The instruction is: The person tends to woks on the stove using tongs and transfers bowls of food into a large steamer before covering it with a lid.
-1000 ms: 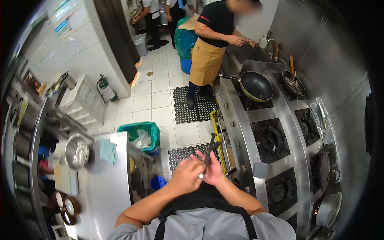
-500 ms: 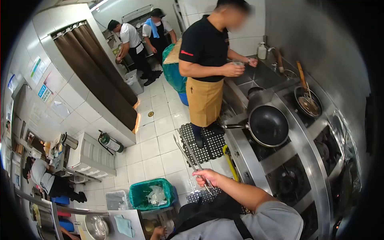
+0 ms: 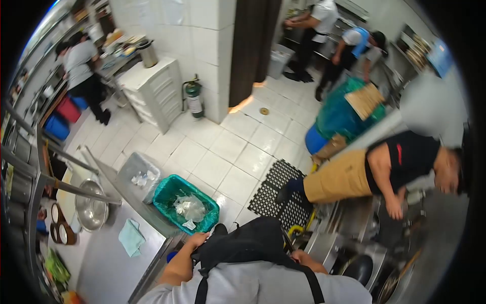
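My right hand (image 3: 302, 257) is low beside the stove, closed round a pair of metal tongs (image 3: 287, 243), of which only a short dark length shows past my apron. My left hand (image 3: 199, 239) is at the left side of my black apron (image 3: 248, 243), just below the green-lined bin (image 3: 161, 195). Its fingers are mostly hidden, so I cannot make out a grip. A black wok (image 3: 357, 268) sits on the stove to the right of my right hand, partly cut off by my sleeve.
A steel counter (image 3: 109, 263) with a folded cloth (image 3: 131, 237) and a metal bowl (image 3: 92, 207) stands at left. A co-worker in a tan apron (image 3: 339, 177) is at right on a black mat (image 3: 276, 195). A fire extinguisher (image 3: 194, 99) stands by the wall; other people work farther back.
My view has swung left, bringing the counter in and moving the stove to the lower right. My right hand with the tongs has come down close to my body. My left hand shows more fully.
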Demonstrator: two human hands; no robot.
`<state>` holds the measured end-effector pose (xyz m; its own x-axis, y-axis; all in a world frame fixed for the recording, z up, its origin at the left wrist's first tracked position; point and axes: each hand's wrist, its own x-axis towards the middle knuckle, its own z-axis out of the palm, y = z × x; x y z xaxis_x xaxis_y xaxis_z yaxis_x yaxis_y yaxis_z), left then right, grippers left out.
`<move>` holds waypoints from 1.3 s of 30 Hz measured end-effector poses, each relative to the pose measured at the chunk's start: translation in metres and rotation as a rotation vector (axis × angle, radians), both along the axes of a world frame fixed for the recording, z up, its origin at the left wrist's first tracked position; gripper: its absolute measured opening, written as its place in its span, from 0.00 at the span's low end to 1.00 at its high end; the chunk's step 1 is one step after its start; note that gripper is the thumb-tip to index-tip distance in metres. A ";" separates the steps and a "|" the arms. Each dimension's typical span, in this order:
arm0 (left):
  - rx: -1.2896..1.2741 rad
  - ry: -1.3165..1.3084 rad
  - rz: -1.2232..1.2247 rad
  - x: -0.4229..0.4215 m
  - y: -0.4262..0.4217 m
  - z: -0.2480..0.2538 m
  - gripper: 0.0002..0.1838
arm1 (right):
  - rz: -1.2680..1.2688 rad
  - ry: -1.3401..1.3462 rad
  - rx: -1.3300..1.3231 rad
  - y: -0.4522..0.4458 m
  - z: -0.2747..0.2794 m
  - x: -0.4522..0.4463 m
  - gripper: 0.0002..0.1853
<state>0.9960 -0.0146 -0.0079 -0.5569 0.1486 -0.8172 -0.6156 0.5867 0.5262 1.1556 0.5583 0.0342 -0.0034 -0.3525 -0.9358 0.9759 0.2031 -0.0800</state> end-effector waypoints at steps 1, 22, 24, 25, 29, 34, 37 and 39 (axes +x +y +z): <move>-0.008 -0.012 0.040 -0.016 0.012 0.014 0.25 | 0.081 0.035 0.283 -0.027 0.029 -0.025 0.10; 0.319 0.379 0.744 -0.295 0.066 0.160 0.23 | 0.672 0.656 0.703 -0.047 0.027 -0.759 0.11; 0.286 0.309 0.683 -0.256 0.044 0.089 0.24 | 0.884 0.620 0.724 -0.094 0.021 -0.807 0.11; 0.486 0.160 1.068 -0.232 0.039 0.045 0.22 | 0.969 0.580 0.713 -0.120 0.015 -0.830 0.13; 0.138 -0.295 0.915 -0.182 -0.010 -0.041 0.18 | 1.235 0.899 0.696 -0.258 0.087 -0.867 0.17; -0.253 0.028 0.505 -0.255 -0.176 -0.030 0.15 | 1.189 1.469 0.598 -0.404 0.137 -0.908 0.19; -0.087 0.058 1.249 -0.350 -0.264 0.027 0.20 | 1.122 1.548 0.532 -0.490 0.143 -0.943 0.17; -0.187 0.246 1.265 -0.392 -0.329 0.014 0.20 | 1.081 1.536 0.416 -0.546 0.124 -0.970 0.17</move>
<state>0.6044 -0.3440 0.0059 -0.3634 -0.6905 -0.6254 -0.6921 -0.2492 0.6774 0.1853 0.0125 0.1581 -0.7493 -0.5582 -0.3563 -0.4092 0.8133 -0.4138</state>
